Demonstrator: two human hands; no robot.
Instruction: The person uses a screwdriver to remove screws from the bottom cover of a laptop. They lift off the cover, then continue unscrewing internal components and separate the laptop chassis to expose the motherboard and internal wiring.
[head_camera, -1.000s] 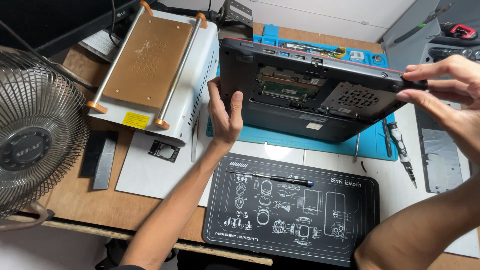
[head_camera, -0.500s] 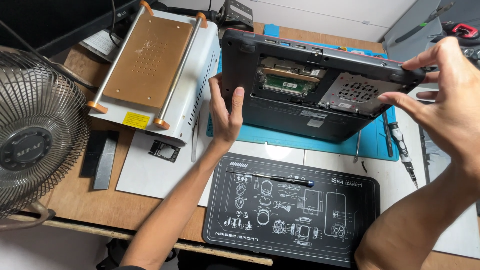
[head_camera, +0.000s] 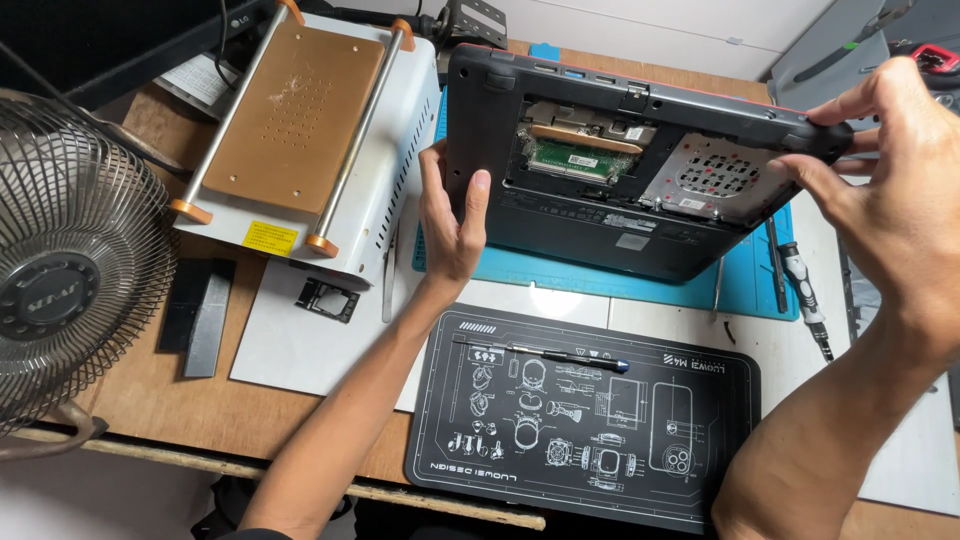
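Both hands grip an upturned laptop (head_camera: 620, 170): left hand (head_camera: 450, 215) at nine o'clock, right hand (head_camera: 880, 170) at three, fingers closed on its edges; it looks heavy, rigid, with fragile exposed boards.

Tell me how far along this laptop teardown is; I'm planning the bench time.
Done: a bottom cover is off, exposing the memory module. In hand: the left hand and right hand tilt the laptop. Left: the main shell looks unopened; the screwdriver lies unused.

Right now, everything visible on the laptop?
The laptop is dark grey, plastic-looking, held underside up and tilted toward the camera above the blue mat. An access cover is off: a green memory board and a perforated silver drive bay show. The left hand grips its left edge; right hand fingers pinch the right corner.
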